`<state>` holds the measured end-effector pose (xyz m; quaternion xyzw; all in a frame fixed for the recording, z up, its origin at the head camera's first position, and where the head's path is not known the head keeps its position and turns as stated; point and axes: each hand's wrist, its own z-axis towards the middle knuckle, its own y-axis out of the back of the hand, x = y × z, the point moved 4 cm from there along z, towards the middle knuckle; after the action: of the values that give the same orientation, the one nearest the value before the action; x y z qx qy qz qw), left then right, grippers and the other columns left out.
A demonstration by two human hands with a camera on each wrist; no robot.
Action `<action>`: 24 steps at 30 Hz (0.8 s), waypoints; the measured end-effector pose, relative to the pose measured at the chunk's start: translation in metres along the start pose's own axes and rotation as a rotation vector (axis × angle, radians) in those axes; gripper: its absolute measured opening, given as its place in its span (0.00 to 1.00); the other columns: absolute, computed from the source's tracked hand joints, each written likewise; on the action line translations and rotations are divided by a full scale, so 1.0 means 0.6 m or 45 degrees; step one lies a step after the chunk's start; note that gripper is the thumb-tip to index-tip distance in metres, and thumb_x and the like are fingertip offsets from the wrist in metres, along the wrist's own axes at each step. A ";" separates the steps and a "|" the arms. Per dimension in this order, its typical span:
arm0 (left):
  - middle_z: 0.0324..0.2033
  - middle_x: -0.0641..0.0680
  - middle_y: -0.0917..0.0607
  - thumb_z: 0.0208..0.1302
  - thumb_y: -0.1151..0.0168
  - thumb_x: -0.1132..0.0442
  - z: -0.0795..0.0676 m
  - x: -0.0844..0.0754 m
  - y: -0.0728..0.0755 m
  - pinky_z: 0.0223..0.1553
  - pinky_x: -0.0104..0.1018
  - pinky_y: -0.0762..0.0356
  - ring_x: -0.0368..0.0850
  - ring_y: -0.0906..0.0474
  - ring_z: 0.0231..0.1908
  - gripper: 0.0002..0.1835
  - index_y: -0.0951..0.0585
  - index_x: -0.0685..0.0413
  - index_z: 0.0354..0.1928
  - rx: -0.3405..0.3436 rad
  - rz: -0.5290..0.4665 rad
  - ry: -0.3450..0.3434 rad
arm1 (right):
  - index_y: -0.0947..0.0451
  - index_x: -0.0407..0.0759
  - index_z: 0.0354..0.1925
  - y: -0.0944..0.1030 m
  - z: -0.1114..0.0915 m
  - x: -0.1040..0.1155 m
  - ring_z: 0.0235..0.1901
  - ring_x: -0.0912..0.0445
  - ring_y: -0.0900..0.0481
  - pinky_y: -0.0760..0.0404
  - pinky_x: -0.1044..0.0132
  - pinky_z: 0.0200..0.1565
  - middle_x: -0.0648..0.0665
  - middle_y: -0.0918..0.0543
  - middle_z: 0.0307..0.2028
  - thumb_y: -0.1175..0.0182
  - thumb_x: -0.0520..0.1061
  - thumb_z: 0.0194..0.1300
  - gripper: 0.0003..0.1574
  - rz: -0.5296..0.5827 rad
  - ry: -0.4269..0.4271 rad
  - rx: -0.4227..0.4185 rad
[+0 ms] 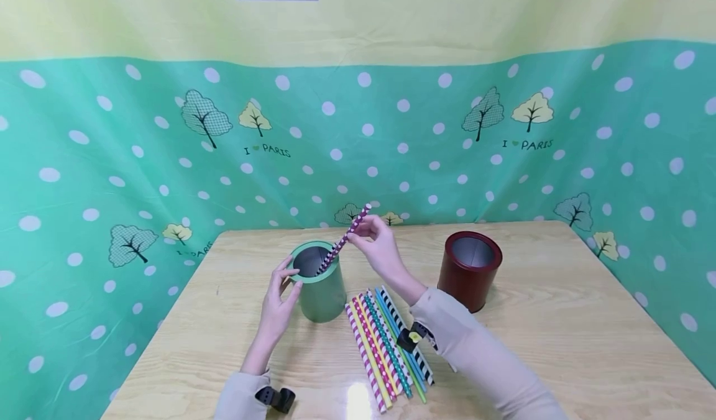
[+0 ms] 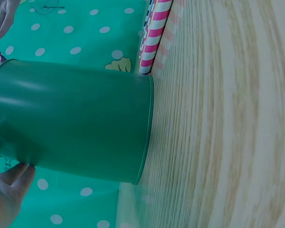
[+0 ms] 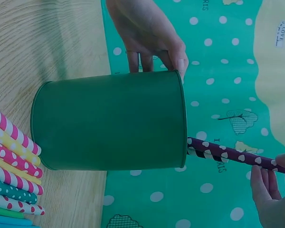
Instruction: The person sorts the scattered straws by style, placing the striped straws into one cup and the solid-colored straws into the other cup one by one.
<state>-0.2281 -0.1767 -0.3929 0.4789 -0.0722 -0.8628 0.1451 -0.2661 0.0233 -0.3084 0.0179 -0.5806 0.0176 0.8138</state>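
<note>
The green can stands upright, its top uncovered. My left hand holds it at the left, fingers over the rim and thumb against the near side. My right hand pinches a purple paper straw with white hearts near its upper end. This straw slants down over the can's right rim, its lower end inside. A black-striped straw shows beside it at the mouth of the can. Several patterned paper straws lie side by side in front of the can, partly under my right forearm.
A dark red can stands upright at the right, its top uncovered too. The wooden table backs onto a green dotted cloth. My right sleeve crosses the front right of the table.
</note>
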 end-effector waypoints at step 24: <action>0.60 0.68 0.40 0.59 0.50 0.74 -0.001 0.001 -0.001 0.58 0.59 0.44 0.63 0.46 0.61 0.13 0.33 0.74 0.46 0.001 -0.003 0.009 | 0.28 0.32 0.44 0.035 -0.019 -0.090 0.38 0.50 0.23 0.22 0.66 0.43 0.38 0.21 0.37 0.41 0.35 0.54 0.17 -0.165 -0.091 0.134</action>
<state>-0.2280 -0.1766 -0.3939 0.4820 -0.0716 -0.8612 0.1442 -0.2741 0.0443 -0.3630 0.0989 -0.6052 -0.0054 0.7899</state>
